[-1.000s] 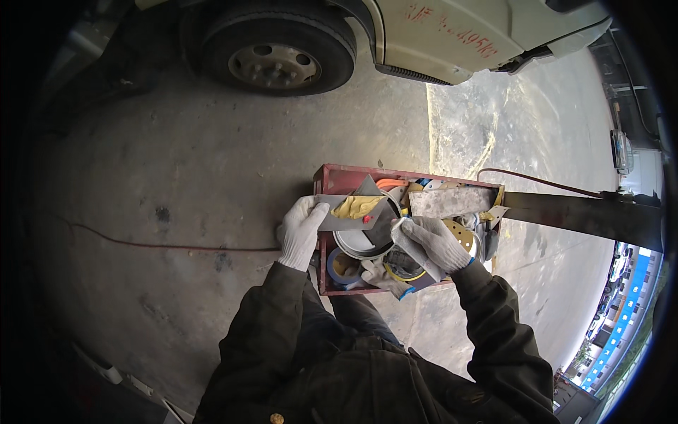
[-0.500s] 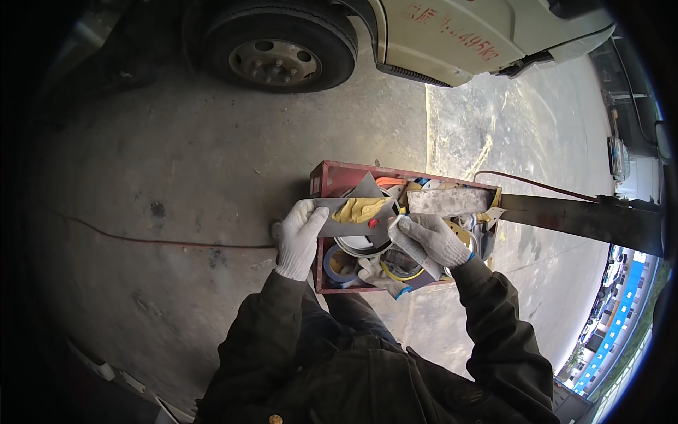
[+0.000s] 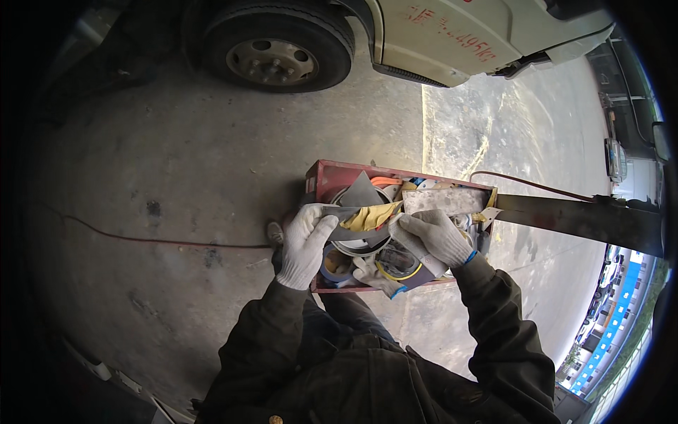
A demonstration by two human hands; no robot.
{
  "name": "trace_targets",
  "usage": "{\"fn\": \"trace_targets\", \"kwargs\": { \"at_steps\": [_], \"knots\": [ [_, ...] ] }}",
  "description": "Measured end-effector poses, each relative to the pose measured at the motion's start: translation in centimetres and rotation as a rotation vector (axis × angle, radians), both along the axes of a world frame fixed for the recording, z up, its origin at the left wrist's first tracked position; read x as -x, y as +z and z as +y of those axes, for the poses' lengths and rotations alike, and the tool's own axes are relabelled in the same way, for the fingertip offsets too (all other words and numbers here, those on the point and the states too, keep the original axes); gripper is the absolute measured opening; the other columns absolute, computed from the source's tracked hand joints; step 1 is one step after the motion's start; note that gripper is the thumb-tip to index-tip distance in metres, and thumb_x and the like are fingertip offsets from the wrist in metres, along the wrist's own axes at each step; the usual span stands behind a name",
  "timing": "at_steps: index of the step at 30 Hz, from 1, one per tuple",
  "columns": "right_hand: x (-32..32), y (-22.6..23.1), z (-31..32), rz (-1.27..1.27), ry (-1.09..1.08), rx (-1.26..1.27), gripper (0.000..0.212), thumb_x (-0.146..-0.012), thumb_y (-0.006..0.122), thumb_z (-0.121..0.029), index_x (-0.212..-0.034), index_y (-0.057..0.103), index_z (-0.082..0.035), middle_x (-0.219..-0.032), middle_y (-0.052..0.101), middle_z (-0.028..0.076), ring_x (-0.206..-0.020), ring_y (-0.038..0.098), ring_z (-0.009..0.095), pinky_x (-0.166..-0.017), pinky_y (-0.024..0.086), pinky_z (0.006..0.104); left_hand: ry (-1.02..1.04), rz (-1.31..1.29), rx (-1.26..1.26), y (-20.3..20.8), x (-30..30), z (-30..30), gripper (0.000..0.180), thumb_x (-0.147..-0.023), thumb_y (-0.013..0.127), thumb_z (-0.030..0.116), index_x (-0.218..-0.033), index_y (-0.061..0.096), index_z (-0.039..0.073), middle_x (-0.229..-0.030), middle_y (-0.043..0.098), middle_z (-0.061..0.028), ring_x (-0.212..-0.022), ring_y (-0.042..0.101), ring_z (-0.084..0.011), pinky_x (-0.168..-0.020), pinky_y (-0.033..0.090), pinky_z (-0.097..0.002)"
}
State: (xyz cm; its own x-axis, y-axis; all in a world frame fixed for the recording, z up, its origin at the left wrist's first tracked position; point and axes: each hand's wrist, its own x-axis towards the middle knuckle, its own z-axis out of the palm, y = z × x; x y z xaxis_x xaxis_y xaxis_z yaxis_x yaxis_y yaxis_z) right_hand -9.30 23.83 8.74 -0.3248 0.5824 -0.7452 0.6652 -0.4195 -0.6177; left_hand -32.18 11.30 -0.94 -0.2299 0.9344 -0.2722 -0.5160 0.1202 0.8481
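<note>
In white knit gloves, both my hands are raised over a red metal tray. My left hand pinches the left end of a flat grey plate, thumb on top. Yellow putty lies spread along the plate, with a bit of red paste at its lower right. My right hand, at the plate's right end, is closed around a flat, pale scraper. Where the scraper's edge meets the putty is too small to make out.
The red tray holds a can, a blue tape roll, a spare glove and several flat scrapers. A dark metal beam extends right. A truck wheel stands ahead; a hose crosses the floor.
The plate has tilted, so its face shows narrower and the putty looks folded. The red paste is now mostly hidden. My right hand has moved slightly up and left.
</note>
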Motion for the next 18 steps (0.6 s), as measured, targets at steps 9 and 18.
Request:
{"fn": "trace_targets", "kwargs": {
  "at_steps": [9,18],
  "knots": [
    [-2.5,-1.2,1.5,0.090,0.849,-0.756,0.027,-0.102,0.066,-0.025,-0.108,0.074,-0.001,-0.083,0.072,0.018,-0.069,0.069,0.026,-0.066,0.053,0.0377,0.006,0.076,-0.005,0.8,-0.4,0.5,0.020,-0.105,0.060,0.005,-0.121,0.061,-0.005,-0.115,0.070,-0.0088,-0.105,0.064,-0.0123,-0.098,0.051,-0.0287],
    [-6.3,2.3,-2.1,0.024,0.265,-0.319,0.035,-0.104,0.065,-0.029,-0.125,0.071,-0.002,-0.101,0.076,0.015,-0.089,0.070,0.019,-0.083,0.054,0.0355,0.139,-0.136,-0.014,0.3,0.3,0.1,0.015,-0.105,0.054,0.004,-0.117,0.060,-0.002,-0.111,0.068,-0.0054,-0.103,0.062,-0.0087,-0.096,0.049,-0.0272]
  ]
}}
